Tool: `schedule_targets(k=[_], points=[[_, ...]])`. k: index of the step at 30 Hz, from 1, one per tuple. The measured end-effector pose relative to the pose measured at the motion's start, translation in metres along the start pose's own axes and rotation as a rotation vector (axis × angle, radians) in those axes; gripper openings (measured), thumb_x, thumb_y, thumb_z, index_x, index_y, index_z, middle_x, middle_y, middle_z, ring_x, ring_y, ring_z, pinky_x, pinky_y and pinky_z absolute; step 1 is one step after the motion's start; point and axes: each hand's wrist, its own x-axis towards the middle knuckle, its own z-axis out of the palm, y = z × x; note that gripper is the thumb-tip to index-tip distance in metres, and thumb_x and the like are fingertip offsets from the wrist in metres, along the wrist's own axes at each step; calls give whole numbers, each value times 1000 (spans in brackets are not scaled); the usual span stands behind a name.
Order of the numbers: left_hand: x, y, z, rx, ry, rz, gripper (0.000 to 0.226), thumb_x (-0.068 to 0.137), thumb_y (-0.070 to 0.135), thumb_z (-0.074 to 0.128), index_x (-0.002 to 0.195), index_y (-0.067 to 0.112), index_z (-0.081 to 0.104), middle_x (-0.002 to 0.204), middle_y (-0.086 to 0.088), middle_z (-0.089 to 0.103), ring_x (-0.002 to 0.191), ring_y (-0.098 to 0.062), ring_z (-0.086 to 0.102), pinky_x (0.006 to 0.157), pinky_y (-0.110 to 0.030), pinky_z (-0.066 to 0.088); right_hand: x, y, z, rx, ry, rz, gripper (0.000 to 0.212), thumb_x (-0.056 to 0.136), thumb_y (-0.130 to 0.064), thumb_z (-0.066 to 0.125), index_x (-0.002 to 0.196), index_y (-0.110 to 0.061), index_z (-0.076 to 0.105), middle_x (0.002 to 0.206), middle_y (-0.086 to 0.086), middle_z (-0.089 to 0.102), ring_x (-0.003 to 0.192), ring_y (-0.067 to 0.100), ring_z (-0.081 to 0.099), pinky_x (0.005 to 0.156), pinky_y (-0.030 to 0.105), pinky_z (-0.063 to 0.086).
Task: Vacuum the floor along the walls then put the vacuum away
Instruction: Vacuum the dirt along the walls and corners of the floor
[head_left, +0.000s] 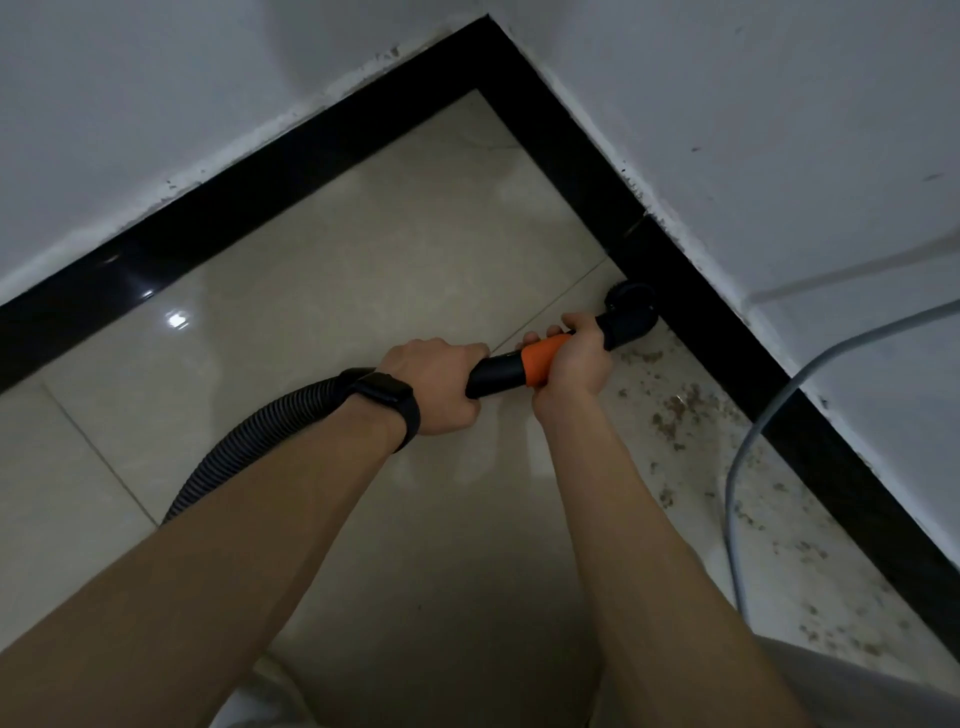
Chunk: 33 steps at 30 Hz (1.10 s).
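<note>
Your ribbed hose (244, 447) trails off to the left, and your left hand (434, 384) is curled round the black wand (493, 374) just ahead of it, so leave that hose slack. Your right hand (574, 358) wraps the orange collar (543, 364), with the round brush head (631, 312) on the floor (363, 260) against the right wall's black skirting (722, 353). Since brown grit (680, 410) lies nearer along that skirting, draw the head slowly towards you, flat to the tiles, clear of the grey cable (729, 509)

Dim, perhaps overhead-lit; glare on floor (175, 318)
</note>
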Motion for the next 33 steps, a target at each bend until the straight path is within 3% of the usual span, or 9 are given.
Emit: schedule_targets(k=[3,10,14,20,22,27,33], points=[[0,-3,-1,-5,39,-13,20,79,30,59,87,33,41,68,8,50,56,-13,48,49,-24,30,1,-2,7,5,-13,0,11,85,-3,62,79,-7,54,51,2,55,44,22,53,48,30,52],[2,-19,-12,-81,49,-91,21,77,31,62,77,36,42,68,8,54,58,-12,52,49,-24,30,-2,0,35,2,-98,-22,9,88,0,56,82,-6,54,62,7,54,43,22,58,49,34,55],[1,-26,-20,-116,69,-167,17,73,31,62,76,35,46,68,7,56,58,-13,53,50,-24,33,-7,0,52,-46,-166,-24,7,93,-2,56,96,-7,54,76,10,59,53,22,67,52,35,58],[-19,-33,-20,-168,21,-188,16,70,30,64,75,32,49,66,6,58,59,-16,56,52,-25,36,-19,16,53,-35,-118,4,9,92,-1,56,99,-6,54,75,9,56,42,16,55,47,30,53],[-38,-41,-14,-141,3,-176,16,72,31,63,74,33,47,65,8,58,58,-14,56,51,-25,36,-29,34,45,-20,-100,23,14,92,-2,57,105,-7,54,74,9,56,41,16,54,46,30,53],[-96,-69,8,-6,-7,-115,18,78,42,55,76,36,38,66,12,53,60,-12,54,51,-25,35,-64,86,21,12,-100,75,9,94,-2,57,94,-9,52,55,1,56,41,17,55,47,32,54],[-129,-86,22,107,-64,-34,17,73,49,45,83,41,33,66,15,46,64,-16,54,55,-27,34,-95,118,-11,46,-60,137,11,95,-2,58,98,-9,50,65,6,56,45,21,58,49,34,55]])
